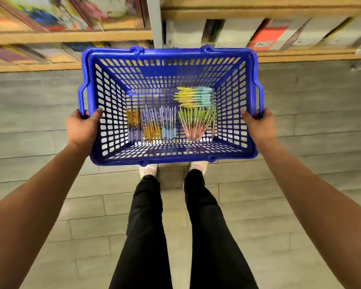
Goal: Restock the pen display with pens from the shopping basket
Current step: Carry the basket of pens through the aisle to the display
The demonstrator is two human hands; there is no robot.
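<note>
I carry a blue plastic shopping basket in front of me, above the floor. My left hand grips its left rim, thumb inside the wall. On the opposite rim my right hand grips the same way. Several bundles of pens lie on the basket's bottom: orange and purple ones at the left, blue and lilac ones in the middle, a green and pink fan at the right, and a yellow and teal bundle behind it. No pen display is in view.
Wooden shelves with books and boxed goods run across the top of the view, blurred by motion. A grey post divides them. Grey plank flooring lies below, with my legs in black trousers standing on it.
</note>
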